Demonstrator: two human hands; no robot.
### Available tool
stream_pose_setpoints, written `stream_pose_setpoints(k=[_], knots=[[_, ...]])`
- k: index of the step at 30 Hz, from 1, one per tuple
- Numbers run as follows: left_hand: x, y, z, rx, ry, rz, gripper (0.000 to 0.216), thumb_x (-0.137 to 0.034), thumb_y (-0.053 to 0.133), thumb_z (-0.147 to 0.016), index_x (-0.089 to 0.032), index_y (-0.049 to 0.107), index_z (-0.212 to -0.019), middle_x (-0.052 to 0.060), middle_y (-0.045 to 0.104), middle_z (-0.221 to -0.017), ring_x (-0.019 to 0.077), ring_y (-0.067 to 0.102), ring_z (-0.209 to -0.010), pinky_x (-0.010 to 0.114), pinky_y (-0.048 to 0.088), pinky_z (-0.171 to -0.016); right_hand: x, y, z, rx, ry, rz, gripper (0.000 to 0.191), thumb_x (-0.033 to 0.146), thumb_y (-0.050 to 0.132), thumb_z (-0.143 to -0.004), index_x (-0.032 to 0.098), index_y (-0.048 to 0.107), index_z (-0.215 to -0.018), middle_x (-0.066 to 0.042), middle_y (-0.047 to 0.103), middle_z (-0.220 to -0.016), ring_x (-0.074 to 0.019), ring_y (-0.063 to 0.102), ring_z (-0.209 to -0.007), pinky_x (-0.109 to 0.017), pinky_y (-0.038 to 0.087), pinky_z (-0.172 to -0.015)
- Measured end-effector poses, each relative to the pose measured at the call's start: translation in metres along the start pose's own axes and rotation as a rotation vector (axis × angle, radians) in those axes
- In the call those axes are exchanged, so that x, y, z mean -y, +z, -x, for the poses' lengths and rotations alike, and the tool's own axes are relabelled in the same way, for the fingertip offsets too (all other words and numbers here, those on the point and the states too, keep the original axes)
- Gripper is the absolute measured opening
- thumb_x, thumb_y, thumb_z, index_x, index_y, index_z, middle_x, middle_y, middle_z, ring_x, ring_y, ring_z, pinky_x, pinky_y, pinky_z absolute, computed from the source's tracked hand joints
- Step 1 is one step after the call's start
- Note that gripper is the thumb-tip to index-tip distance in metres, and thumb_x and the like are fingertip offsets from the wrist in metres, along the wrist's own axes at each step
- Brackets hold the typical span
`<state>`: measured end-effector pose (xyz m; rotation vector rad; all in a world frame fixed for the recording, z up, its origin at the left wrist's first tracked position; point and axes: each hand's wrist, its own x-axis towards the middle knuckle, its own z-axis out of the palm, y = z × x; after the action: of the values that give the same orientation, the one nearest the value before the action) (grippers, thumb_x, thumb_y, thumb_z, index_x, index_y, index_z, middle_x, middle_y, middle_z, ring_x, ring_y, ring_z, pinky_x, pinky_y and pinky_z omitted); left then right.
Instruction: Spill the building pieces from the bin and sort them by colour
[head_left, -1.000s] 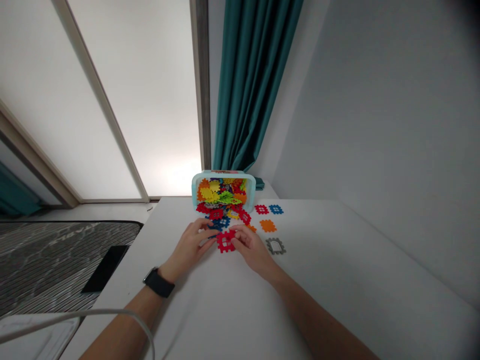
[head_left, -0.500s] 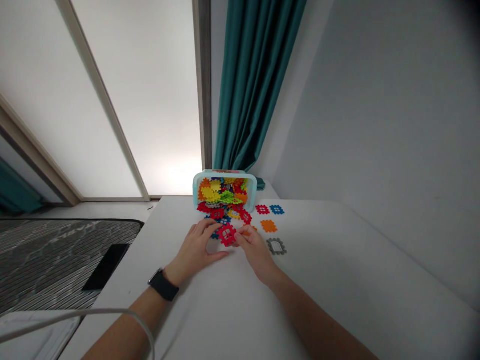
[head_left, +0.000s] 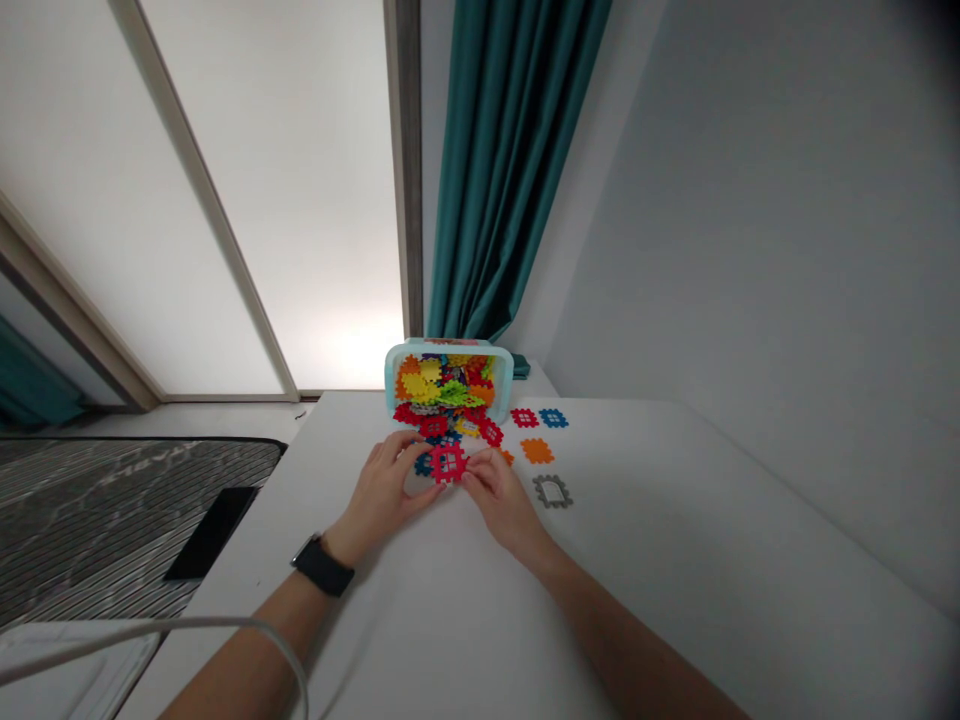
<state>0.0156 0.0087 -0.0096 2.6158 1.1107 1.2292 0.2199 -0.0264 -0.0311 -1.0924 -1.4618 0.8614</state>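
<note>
Only the head cam here, so this is what we've got. Our left hand (head_left: 382,492) and right hand (head_left: 501,497) are closing in on a red piece (head_left: 448,463) near the counter's (head_left: 637,570) far end. It's a square plastic tile with a waffle-grid and notched edges, so no real long axis to speak of. It sits at 3 o'clock from the left hand and 9 o'clock from the right, and the right hand is the nearer one. Our right fingertips (head_left: 474,472) are pressed onto its right edge in a light pinch. The left hand is curved around the other side, but we can't tell if it's actually touching. A blue piece (head_left: 424,465) lies just beside it at 9 o'clock.

At 12 o'clock, a light-blue tub (head_left: 448,344) lies on its side, mouth toward us, packed with glossy yellow, orange, green and red pieces, with more spilling out in front. Around 2 o'clock there's a loose spread: a small red piece (head_left: 524,418), a blue piece (head_left: 553,418), an orange piece (head_left: 537,451) and a gray frame (head_left: 553,491). A black watch (head_left: 322,566) sits on our left wrist. Beyond the counter, at 1 o'clock, hangs a teal curtain (head_left: 487,170).
</note>
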Motion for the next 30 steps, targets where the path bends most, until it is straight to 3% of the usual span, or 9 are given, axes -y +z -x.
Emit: stream_pose_setpoints(k=[4,7,18,26,30], knots=[[0.004,-0.001,0.000,0.006,0.005,0.015,0.038,-0.040,0.071,-0.086,-0.021,0.061,-0.118,0.014,0.058,-0.124,0.0292,0.060,-0.111,0.047,0.053,-0.092,0.002,-0.014,-0.002,0.028,-0.388,0.446,0.034,0.028,0.057,-0.095,0.023,0.057,-0.128,-0.013,0.062,-0.134,-0.0262,0.057,-0.128,-0.048,0.048,-0.107],[0.006,-0.001,0.001,0.006,0.034,0.031,0.039,-0.039,0.071,-0.088,-0.022,0.060,-0.120,0.013,0.057,-0.125,0.0283,0.059,-0.112,0.046,0.053,-0.093,0.005,-0.021,-0.003,0.104,-0.541,0.648,0.043,0.025,0.053,-0.098,0.024,0.052,-0.141,-0.012,0.053,-0.147,-0.0267,0.046,-0.139,-0.050,0.042,-0.115],[0.007,-0.005,0.002,0.004,0.143,-0.018,0.041,-0.040,0.071,-0.089,-0.023,0.060,-0.124,0.013,0.059,-0.123,0.0270,0.060,-0.109,0.045,0.053,-0.092,0.006,-0.020,-0.002,0.102,-0.613,0.736,0.040,0.021,0.054,-0.096,0.021,0.055,-0.136,-0.014,0.057,-0.142,-0.0279,0.051,-0.134,-0.051,0.046,-0.112],[0.001,-0.005,-0.002,-0.082,0.245,-0.139,0.047,-0.036,0.073,-0.088,-0.022,0.054,-0.128,0.016,0.049,-0.143,0.0330,0.044,-0.133,0.053,0.047,-0.107,0.005,-0.020,-0.004,0.043,-0.667,0.715,0.046,0.015,0.056,-0.092,0.022,0.054,-0.138,-0.012,0.059,-0.140,-0.0275,0.053,-0.132,-0.051,0.046,-0.111],[0.001,-0.004,-0.002,-0.070,0.216,-0.128,0.048,-0.035,0.074,-0.087,-0.024,0.054,-0.128,0.015,0.045,-0.145,0.0337,0.041,-0.135,0.055,0.046,-0.108,0.007,-0.019,-0.004,0.044,-0.659,0.720,0.043,0.014,0.056,-0.092,0.023,0.057,-0.134,-0.011,0.059,-0.140,-0.0271,0.054,-0.130,-0.051,0.047,-0.110]])
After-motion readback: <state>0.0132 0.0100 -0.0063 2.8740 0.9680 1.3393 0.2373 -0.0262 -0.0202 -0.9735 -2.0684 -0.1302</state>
